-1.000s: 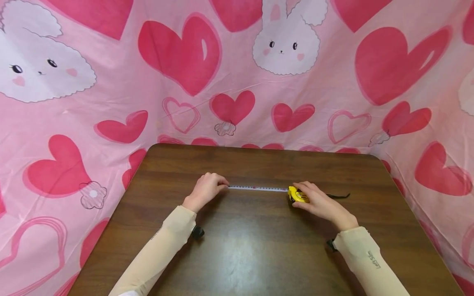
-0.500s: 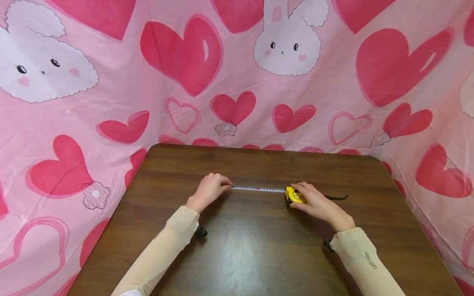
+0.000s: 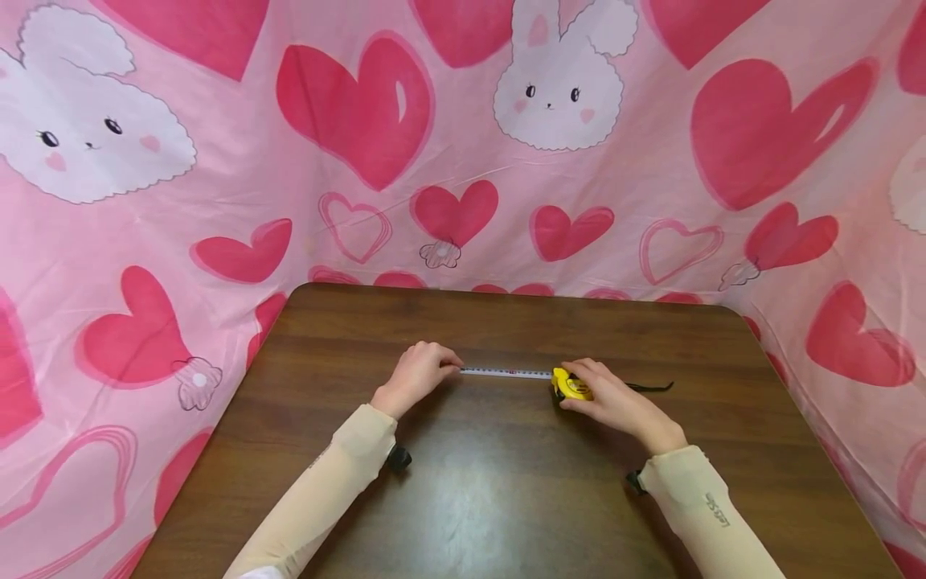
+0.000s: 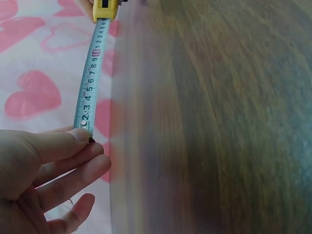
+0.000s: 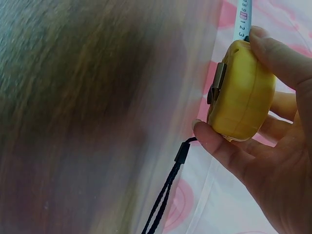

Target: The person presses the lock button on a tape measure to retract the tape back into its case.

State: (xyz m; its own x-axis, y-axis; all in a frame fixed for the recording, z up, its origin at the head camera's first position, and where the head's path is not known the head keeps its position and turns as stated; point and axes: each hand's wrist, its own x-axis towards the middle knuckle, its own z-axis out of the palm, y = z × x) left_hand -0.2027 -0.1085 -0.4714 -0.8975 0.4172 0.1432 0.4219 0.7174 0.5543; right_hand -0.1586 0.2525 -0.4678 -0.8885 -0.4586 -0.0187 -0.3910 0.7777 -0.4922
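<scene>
A yellow tape measure (image 3: 575, 388) sits in my right hand (image 3: 615, 402), gripped by its case between thumb and fingers. From its mouth a white blade (image 4: 89, 83) with printed numbers runs across to my left hand (image 3: 423, 374). There the thumb and forefinger pinch the blade's end, as the left wrist view shows. A black wrist strap (image 5: 168, 190) hangs from the case in the right wrist view. The metal clip (image 5: 217, 83) on the case's side faces away from the palm.
Both hands are over a brown wood-grain table (image 3: 463, 498). Behind it and at the sides hangs a pink cloth (image 3: 463, 153) with hearts and rabbit faces. A black wrist camera (image 3: 399, 458) sits at the left cuff.
My left hand has moved a little right and my right hand a little left. The stretch of blade between them has become shorter.
</scene>
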